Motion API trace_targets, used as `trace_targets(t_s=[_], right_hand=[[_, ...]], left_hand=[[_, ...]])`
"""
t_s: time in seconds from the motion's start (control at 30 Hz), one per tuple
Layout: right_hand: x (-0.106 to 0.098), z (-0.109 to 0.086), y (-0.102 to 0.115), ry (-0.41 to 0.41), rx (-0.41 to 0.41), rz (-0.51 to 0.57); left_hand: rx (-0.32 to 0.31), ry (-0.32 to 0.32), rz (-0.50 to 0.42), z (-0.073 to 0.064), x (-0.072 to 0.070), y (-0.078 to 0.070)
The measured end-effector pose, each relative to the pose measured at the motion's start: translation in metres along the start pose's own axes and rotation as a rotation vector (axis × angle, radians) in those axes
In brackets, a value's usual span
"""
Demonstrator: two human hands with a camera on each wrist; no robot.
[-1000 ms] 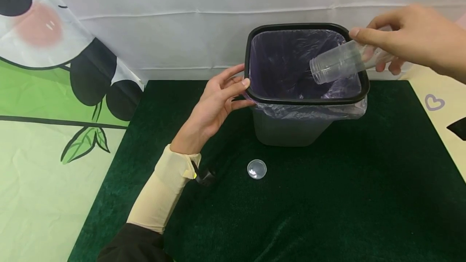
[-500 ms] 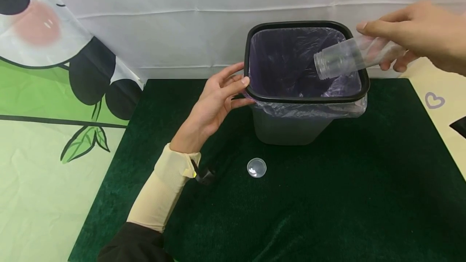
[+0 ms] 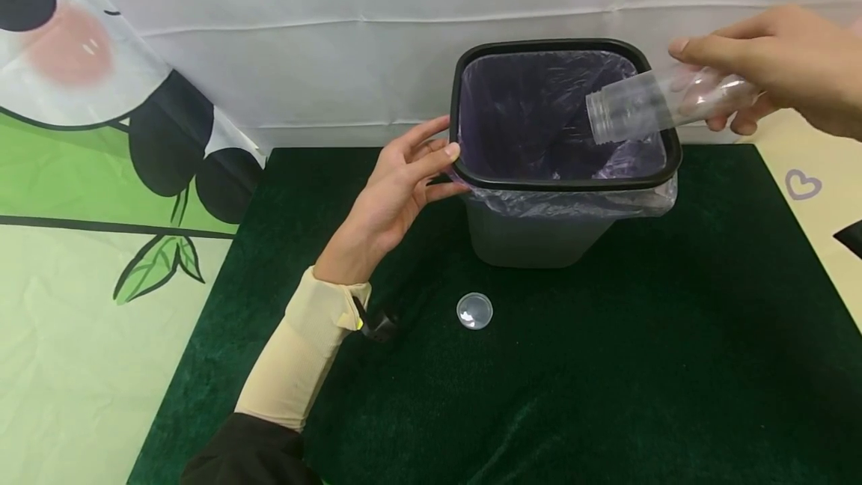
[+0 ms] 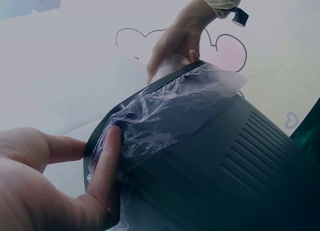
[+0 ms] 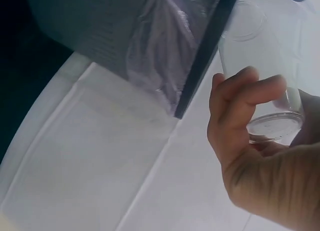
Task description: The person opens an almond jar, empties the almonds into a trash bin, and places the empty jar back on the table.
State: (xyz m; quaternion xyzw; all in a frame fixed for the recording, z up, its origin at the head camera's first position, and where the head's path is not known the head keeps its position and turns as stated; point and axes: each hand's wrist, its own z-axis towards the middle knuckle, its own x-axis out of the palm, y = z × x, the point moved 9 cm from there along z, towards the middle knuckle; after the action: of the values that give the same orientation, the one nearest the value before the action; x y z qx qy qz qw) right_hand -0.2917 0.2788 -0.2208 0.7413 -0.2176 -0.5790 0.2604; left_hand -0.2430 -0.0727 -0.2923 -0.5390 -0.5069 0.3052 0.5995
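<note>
My right hand [image 3: 781, 73] grips a clear plastic bottle [image 3: 629, 107] by its base end. The bottle tilts, its uncapped threaded mouth pointing down and left over the opening of a trash can [image 3: 528, 242]. In the right wrist view, curled fingers wrap the bottle [image 5: 260, 56] near its round bottom. My left hand [image 3: 397, 185] holds the can's black rim [image 3: 566, 185] at the left corner, thumb on top and fingers beneath. In the left wrist view those fingers [image 4: 106, 166] press the folded-over liner. A clear round lid [image 3: 474, 311] lies on the cloth in front.
A thin purple trash bag [image 3: 512, 111] lines the can and hangs over its rim. Dark green cloth [image 3: 606, 365] covers the table. A white backdrop [image 3: 323, 73] stands close behind, with a printed cartoon sheet [image 3: 168, 185] at the left.
The right hand has drawn the bottle slightly right and up, its mouth still over the can. The left hand keeps its place on the rim.
</note>
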Motion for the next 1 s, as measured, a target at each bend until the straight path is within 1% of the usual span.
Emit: trace_targets(t_s=[0.17,0.23,0.4,0.47,0.53,0.7,0.77,0.83,0.93,0.97,1.0], right_hand=[[0.002,0.001,-0.001,0.063,0.018,0.042],[0.002,0.0,-0.001,0.059,0.015,0.036],[0.0,-0.01,0.007,-0.058,-0.024,-0.09],[0.0,-0.014,0.01,-0.084,-0.031,-0.118],[0.001,-0.012,0.01,-0.067,-0.032,-0.092],[0.001,-0.003,0.003,0.037,-0.013,0.023],[0.002,-0.003,0.003,0.058,-0.012,0.038],[0.002,-0.007,0.007,0.027,-0.024,0.019],[-0.001,-0.019,0.02,-0.089,-0.063,-0.121],[-0.002,-0.023,0.025,-0.133,-0.071,-0.177],[-0.003,-0.026,0.028,-0.166,-0.073,-0.212]], left_hand=[[0.005,0.001,-0.002,0.0,0.0,-0.001],[0.005,-0.001,-0.004,0.0,-0.001,0.0],[-0.002,-0.001,-0.003,-0.001,-0.001,0.0],[-0.003,-0.001,-0.001,-0.001,0.0,0.0],[-0.002,-0.002,-0.001,-0.001,0.0,0.0],[0.001,-0.003,0.0,-0.002,0.0,-0.001],[0.001,-0.004,0.001,-0.002,0.001,-0.001],[-0.001,-0.004,0.001,-0.002,0.001,-0.001],[-0.004,-0.003,0.002,-0.003,0.001,-0.001],[-0.004,-0.002,0.002,-0.003,0.0,-0.001],[-0.005,-0.001,0.002,-0.003,0.001,-0.001]])
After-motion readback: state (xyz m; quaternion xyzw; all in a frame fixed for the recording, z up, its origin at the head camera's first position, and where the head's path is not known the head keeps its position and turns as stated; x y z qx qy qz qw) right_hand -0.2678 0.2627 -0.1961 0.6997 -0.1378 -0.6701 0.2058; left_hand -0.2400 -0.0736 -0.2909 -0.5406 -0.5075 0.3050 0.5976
